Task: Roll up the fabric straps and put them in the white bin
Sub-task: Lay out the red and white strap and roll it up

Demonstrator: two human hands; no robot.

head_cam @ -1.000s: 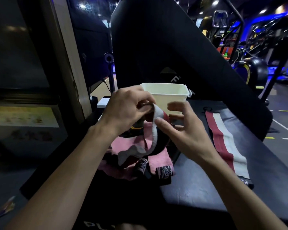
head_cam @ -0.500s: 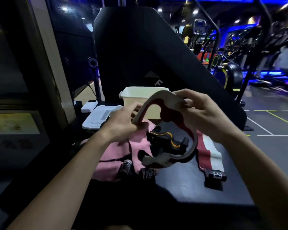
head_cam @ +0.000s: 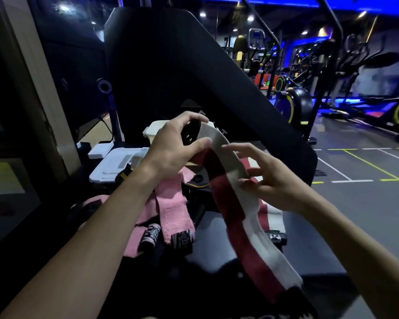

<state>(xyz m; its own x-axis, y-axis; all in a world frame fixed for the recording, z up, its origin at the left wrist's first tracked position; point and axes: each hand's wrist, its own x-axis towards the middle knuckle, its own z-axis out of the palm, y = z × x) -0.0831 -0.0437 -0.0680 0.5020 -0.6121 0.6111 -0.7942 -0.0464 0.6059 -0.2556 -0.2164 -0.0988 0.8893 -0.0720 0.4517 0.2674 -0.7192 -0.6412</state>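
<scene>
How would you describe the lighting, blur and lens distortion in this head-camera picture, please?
Head view: dim, with blue strip light at the top and bright ceiling spots; the near bench surface falls into shadow. The red and white strap smears towards its lower end, and the right hand has soft fingertips; the left hand is sharper. Wide-angle bowing curves the frame's edges.

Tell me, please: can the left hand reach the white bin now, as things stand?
Probably yes. The left hand hangs right in front of the white bin, with nothing between them. But its grip is shut on the end of the red and white strap, so it arrives loaded.
</scene>
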